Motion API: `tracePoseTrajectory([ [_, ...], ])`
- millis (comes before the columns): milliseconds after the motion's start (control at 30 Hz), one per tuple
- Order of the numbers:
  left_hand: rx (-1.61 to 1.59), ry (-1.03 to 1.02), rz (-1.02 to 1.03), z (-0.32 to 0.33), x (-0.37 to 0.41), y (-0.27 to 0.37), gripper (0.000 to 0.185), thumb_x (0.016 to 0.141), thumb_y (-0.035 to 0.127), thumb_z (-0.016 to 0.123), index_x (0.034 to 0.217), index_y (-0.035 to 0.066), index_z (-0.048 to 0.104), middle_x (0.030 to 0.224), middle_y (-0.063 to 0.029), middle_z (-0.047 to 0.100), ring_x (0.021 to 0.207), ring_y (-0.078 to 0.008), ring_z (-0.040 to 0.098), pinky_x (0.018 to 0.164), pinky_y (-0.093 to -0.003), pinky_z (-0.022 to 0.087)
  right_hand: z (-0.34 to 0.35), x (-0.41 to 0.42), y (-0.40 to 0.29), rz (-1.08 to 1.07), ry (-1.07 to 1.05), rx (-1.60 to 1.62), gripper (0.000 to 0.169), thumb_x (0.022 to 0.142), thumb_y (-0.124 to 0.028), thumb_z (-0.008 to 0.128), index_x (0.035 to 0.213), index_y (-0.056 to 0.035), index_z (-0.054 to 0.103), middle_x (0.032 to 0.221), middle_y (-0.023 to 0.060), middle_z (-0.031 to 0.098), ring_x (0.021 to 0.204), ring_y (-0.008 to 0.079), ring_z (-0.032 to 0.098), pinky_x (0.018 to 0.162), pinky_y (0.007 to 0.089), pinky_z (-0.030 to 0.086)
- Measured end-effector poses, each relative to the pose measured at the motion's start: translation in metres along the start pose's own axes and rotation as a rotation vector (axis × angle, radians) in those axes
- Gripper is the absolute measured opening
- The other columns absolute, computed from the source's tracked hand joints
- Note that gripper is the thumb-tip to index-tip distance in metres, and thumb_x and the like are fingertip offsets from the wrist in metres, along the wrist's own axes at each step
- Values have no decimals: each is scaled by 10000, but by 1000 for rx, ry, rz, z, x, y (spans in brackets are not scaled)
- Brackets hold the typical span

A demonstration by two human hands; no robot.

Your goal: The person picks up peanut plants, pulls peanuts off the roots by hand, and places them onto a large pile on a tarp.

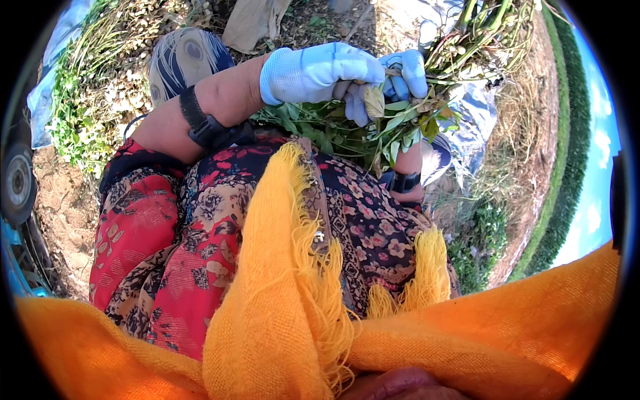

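Note:
My left hand (322, 72), in a white and light-blue work glove, reaches across from the left with its fingers curled on a bunch of uprooted peanut plants (310, 120). A dry yellowish leaf (374, 101) pokes out by its fingertips. Close beside it, my right hand (407, 75), gloved alike, grips the stems; leaves partly hide its forearm. Green foliage hangs toward my lap, while the root end (480, 47) with a few pale pods points to the upper right. What lies inside the fingers is hidden.
Pulled plants and loose pods (125, 95) cover the ground at left. Silvery plastic sheeting (472, 125) lies beyond my right knee. A wheel (19, 182) stands at the far left edge. An orange fringed scarf (270, 250) hangs before me.

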State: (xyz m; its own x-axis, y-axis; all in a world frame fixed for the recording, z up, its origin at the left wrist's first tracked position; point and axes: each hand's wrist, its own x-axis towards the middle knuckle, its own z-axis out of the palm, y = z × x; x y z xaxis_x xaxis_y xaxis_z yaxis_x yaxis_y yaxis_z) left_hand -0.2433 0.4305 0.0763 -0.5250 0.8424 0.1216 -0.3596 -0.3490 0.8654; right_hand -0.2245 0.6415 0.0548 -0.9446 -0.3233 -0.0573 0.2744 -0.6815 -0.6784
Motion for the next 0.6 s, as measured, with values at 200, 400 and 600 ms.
tracePoseTrajectory([
  [200,1472,173,280,2,-2,34,211,919,235,495,930,45,587,752,-117,567,705,-269,573,655,-327,472,2,4,0,-6,-15,-2,384,966,-255,424,1269,-19,433,1189,100,540,980,173,555,831,298,483],
  [400,1937,362,-25,-13,5,36,247,906,277,539,1053,92,614,898,-118,657,796,-261,652,706,-361,520,5,-10,3,13,-24,-3,382,969,-256,418,1269,-20,430,1189,96,537,980,169,549,830,294,478],
  [600,1525,245,-67,-109,-12,24,221,909,229,468,922,53,602,911,-100,652,696,-244,634,633,-345,515,-3,-22,-2,-23,29,1,380,973,-257,412,1270,-20,426,1189,92,533,981,165,542,829,289,473],
])
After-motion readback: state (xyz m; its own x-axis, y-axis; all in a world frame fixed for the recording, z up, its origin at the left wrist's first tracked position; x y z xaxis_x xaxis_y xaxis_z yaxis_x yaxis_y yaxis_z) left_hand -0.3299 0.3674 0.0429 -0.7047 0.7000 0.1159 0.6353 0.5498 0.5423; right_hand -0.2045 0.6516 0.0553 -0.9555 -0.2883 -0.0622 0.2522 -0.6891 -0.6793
